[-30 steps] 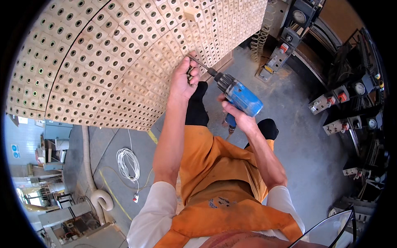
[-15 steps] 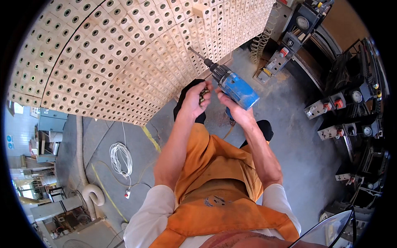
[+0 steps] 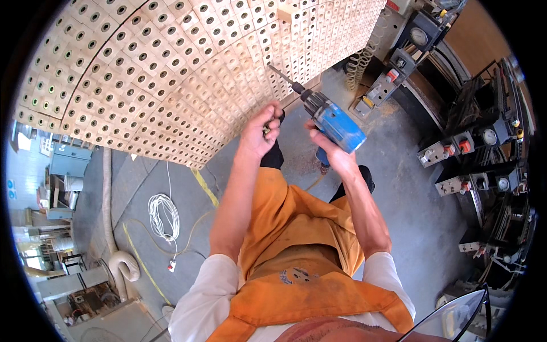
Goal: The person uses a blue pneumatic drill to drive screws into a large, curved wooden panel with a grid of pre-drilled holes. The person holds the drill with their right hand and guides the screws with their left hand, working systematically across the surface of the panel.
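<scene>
My right hand (image 3: 330, 147) is wrapped round the grip of a blue power drill (image 3: 339, 126) with a black chuck. Its long thin bit points up and left, the tip close in front of a large panel (image 3: 188, 80) of pale wooden blocks; I cannot tell whether it touches. Rows of round holes cover the panel. Many hold dark-rimmed metal inserts, while a middle band has bare holes. Left of the drill, my left hand (image 3: 261, 134) is curled closed around several small brass-coloured metal inserts (image 3: 266, 130), mostly hidden by the fingers.
A wooden block (image 3: 288, 13) sticks out from the panel's upper part. On the grey floor at left lie a coiled white cable (image 3: 163, 216) and a ribbed hose (image 3: 108, 199). Machinery with gauges (image 3: 489, 137) lines the right side. A coiled air hose (image 3: 356, 71) hangs beyond the panel.
The drill and my right hand have shifted slightly right and down in the picture. My left hand has moved left, away from the drill, and its fingers now cover more of the inserts.
</scene>
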`<state>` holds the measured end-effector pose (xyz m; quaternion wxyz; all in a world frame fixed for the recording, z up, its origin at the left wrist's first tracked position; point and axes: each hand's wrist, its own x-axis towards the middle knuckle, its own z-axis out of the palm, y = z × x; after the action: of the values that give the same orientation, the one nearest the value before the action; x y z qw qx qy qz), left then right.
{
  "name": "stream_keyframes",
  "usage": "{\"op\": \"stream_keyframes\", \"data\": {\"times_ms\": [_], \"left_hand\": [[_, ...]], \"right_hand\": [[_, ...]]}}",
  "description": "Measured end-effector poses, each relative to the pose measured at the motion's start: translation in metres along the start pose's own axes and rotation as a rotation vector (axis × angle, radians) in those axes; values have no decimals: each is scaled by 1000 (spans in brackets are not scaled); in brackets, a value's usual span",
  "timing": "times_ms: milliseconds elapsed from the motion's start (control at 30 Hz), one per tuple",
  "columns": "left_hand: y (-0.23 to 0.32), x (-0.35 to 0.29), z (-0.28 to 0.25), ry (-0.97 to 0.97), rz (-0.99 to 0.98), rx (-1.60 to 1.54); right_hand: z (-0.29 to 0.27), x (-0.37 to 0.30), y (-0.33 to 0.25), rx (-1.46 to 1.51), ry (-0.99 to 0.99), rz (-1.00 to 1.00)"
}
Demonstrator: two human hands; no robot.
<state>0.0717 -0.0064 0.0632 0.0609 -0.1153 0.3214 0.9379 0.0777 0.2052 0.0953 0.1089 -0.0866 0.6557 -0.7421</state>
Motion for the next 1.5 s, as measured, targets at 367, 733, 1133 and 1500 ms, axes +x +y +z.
{"op": "stream_keyframes", "data": {"times_ms": [367, 733, 1133, 1500], "left_hand": [[19, 14, 9, -158, 51, 112], [13, 45, 28, -3, 102, 177], [-8, 30, 6, 62, -134, -25], [-33, 1, -9, 74, -92, -111]], "right_hand": [[-56, -26, 25, 304, -212, 165], [-20, -24, 32, 99, -11, 132], [7, 10, 35, 178, -16, 6], [-2, 6, 31, 173, -7, -4]]}}
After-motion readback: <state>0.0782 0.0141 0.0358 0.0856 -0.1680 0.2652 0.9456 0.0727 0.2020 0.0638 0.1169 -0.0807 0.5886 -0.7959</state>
